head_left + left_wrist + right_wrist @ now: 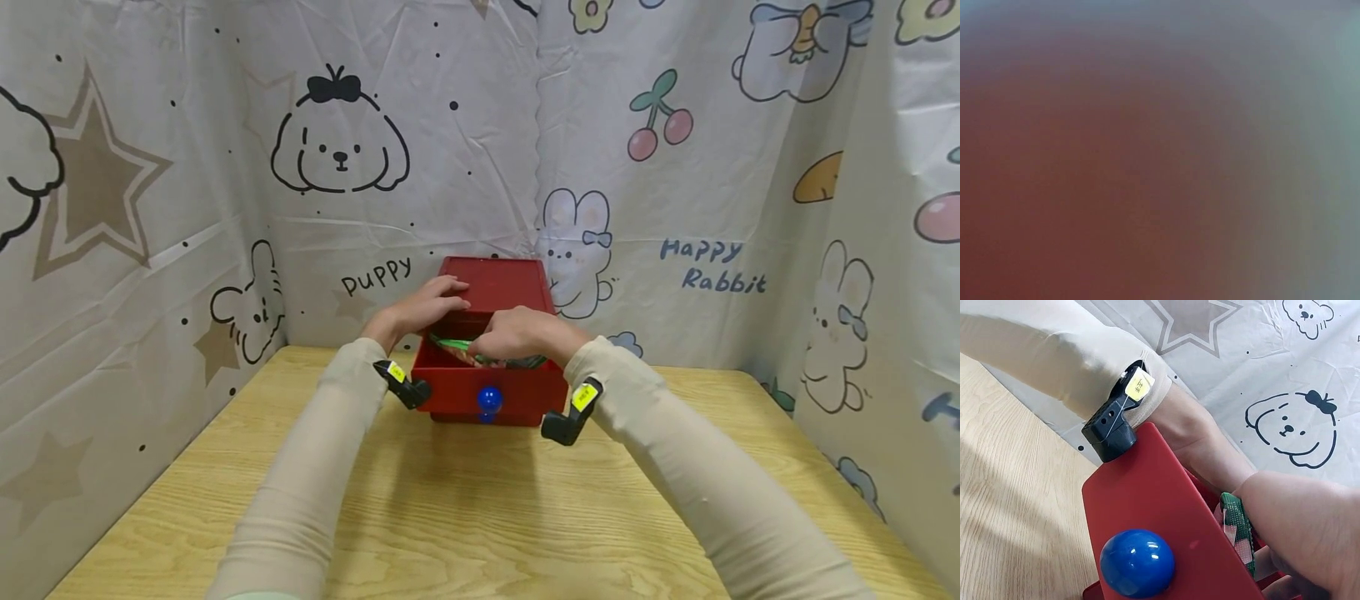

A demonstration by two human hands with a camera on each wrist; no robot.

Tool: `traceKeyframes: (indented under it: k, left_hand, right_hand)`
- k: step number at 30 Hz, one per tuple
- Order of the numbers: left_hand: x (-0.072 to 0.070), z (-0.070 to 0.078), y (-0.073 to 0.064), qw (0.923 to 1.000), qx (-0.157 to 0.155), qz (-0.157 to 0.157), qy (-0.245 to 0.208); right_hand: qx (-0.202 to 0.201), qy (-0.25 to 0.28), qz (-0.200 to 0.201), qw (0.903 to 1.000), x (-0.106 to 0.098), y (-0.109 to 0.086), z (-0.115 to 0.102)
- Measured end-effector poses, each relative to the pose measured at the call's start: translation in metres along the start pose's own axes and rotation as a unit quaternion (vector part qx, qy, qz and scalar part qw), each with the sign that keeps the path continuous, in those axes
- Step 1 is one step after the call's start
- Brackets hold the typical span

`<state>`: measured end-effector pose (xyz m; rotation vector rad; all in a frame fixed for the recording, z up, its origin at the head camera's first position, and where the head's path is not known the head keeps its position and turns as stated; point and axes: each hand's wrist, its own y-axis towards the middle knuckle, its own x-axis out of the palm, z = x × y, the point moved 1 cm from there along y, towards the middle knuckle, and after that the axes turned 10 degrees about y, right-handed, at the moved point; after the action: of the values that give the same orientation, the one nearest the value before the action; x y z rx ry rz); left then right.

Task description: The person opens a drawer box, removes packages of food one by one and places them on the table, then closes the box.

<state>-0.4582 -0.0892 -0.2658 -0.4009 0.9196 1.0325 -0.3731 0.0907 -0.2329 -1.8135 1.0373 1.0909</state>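
Green pouch (pixel 1237 528) in the pulled-out drawer (pixel 450 392) looks light and soft, best lifted by its edge; my left hand (pixel 429 306) rests, fingers extended, on the red box (pixel 501 283); I can't tell whether my right hand (pixel 522 332) pinches the pouch.

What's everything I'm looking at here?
Table: 1, pale wood, foreground
Box: 1, red, on table
Drawer: 1, red, open at box's front
Knob: 1, blue, on drawer front
Patterned item: at least 1, green and pink, inside drawer
Printed cloth: count unclear, off-white, behind and beside table
Wrist cameras: 2, black, yellow-labelled, one per wrist
Sleeves: 2, beige, on forearms
Left hand: 1, bare, at box top's left side
Right hand: 1, bare, inside drawer
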Motion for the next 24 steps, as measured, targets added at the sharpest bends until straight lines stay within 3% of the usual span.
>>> traceKeyframes:
  k: [13, 24]
  left_hand:
    - [-0.0012, 0.0, -0.0009, 1.0, -0.009, 0.0, 0.0]
    - [0.0022, -0.0055, 0.0047, 1.0, 0.003, 0.003, 0.008]
  right_hand:
    - [-0.001, 0.008, 0.005, 1.0, -0.0044, -0.0047, -0.002]
    - [0.005, 0.002, -0.006, 1.0, -0.009, -0.0081, -0.0001]
